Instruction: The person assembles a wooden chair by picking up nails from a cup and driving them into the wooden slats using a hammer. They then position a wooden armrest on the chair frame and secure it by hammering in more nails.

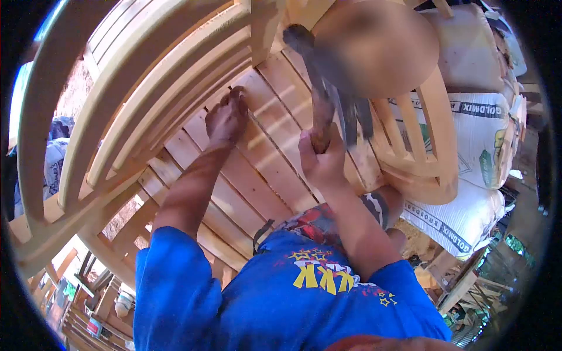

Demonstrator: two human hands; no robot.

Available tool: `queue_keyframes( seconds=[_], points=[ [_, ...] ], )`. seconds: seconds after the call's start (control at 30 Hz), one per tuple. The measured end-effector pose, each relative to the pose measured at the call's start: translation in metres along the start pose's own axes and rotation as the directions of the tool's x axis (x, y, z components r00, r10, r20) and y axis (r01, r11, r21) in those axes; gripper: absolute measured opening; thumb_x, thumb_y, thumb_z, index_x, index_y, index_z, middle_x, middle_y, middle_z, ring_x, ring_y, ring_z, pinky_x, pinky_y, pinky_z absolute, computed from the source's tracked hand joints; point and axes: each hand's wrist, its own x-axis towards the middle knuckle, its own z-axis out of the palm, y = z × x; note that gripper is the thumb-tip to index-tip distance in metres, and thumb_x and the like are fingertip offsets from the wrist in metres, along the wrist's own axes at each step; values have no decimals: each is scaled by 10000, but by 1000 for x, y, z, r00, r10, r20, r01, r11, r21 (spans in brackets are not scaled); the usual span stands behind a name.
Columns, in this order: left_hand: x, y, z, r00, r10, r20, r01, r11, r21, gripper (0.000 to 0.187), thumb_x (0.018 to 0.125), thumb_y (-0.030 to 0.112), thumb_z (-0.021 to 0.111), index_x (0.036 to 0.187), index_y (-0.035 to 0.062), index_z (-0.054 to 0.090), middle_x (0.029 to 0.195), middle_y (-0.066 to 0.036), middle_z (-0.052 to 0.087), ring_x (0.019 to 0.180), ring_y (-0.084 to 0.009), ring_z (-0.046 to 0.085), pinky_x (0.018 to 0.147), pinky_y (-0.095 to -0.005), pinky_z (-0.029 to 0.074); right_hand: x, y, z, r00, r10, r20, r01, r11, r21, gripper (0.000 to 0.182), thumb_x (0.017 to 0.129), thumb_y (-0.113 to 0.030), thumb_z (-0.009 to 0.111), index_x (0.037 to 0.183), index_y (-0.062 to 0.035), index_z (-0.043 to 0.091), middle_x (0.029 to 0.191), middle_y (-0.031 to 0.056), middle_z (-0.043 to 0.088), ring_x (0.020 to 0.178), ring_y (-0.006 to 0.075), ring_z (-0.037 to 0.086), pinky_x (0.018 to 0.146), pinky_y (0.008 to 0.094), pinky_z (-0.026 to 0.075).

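My right hand (325, 161) is closed around the wooden handle of a hammer (321, 114). Its dark head end points away from me, above the slatted wooden seat (257, 164). My left hand (227, 119) rests at the back edge of the seat slats, beside the curved backrest slats (170, 88). The fingers of that hand are pinched together at a slat end. Whatever they hold, if anything, is too small to make out.
A slatted wooden armrest side (442, 134) rises at the right. Behind it are stacked white printed sacks (477, 134). More wooden furniture (88, 316) stands at the lower left. A blurred round patch covers part of the upper right view.
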Motion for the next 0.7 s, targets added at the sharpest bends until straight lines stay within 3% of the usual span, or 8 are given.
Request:
queue_keyframes(
  seconds=[0.07, 0.1, 0.2, 0.33, 0.47, 0.57, 0.67, 0.7],
  points=[
    [-1, -1, 0, 1000, 10, -17, -10, 1000, -3, 328, 1085, 376, 442, 1339, 224, 584, 1250, -152, 708, 1088, -414, 688, 935, -540, 529, -2, 34, 19, 993, -101, -63, 107, 990, 91, 186, 906, -118, 652, 1009, 23, 588, 687, 192, 623, 658, 371, 675, 622, 436, 523],
    [-1, 0, -2, 1000, 8, -13, -8, 1000, -5, 330, 1086, 377, 440, 1338, 223, 585, 1255, -155, 706, 1096, -415, 686, 941, -540, 527, 5, 34, 15, 999, -5, 36, 10, 989, -148, 165, 910, -109, 640, 1000, 20, 594, 703, 213, 631, 688, 397, 684, 638, 452, 525],
    [-7, -2, 1, 997, 54, -49, -55, 998, -24, 320, 1066, 348, 447, 1339, 232, 568, 1213, -151, 713, 1043, -400, 700, 902, -544, 538, 21, 60, 22, 974, 137, 180, -46, 900, -432, 173, 953, -138, 597, 1030, 11, 556, 699, 207, 637, 634, 423, 657, 578, 430, 517],
    [-3, 2, -7, 1000, 23, -20, -23, 1000, 17, 317, 1064, 338, 438, 1336, 233, 559, 1183, -152, 717, 1015, -387, 708, 877, -547, 543, 11, -11, -6, 981, 180, 69, -160, 961, -225, 174, 956, -138, 584, 1003, 28, 558, 643, 197, 602, 617, 400, 665, 585, 464, 512],
    [0, 1, -4, 999, 20, 25, -21, 999, 45, 340, 1069, 336, 423, 1356, 209, 556, 1215, -160, 706, 1025, -394, 703, 893, -543, 539, 2, 12, 3, 999, 22, 50, -19, 998, -66, 209, 950, -134, 587, 1072, 27, 535, 679, 217, 624, 651, 421, 675, 609, 501, 524],
    [0, 1, -3, 1000, 7, 20, -7, 1000, 5, 348, 1065, 346, 434, 1370, 221, 548, 1227, -159, 701, 1020, -407, 701, 890, -544, 539, 16, 61, 21, 966, 181, 187, -68, 869, -490, 246, 934, -147, 603, 1081, 33, 520, 757, 259, 656, 710, 467, 675, 650, 556, 528],
    [-1, 0, -2, 1000, 12, -12, -12, 1000, -4, 356, 1058, 352, 451, 1377, 225, 545, 1203, -163, 710, 1008, -411, 701, 886, -544, 539, 25, 25, 9, 943, 286, 168, -188, 878, -440, 267, 920, -154, 617, 1077, 42, 528, 826, 290, 673, 757, 501, 668, 688, 594, 525],
    [-4, -2, -2, 1000, 10, -5, -9, 1000, 15, 356, 1056, 353, 455, 1375, 224, 546, 1197, -161, 713, 1013, -411, 702, 888, -545, 541, 22, 26, 6, 967, 208, 146, -128, 895, -427, 272, 922, -153, 619, 1100, 37, 539, 799, 266, 673, 740, 491, 668, 686, 571, 527]
  ],
)
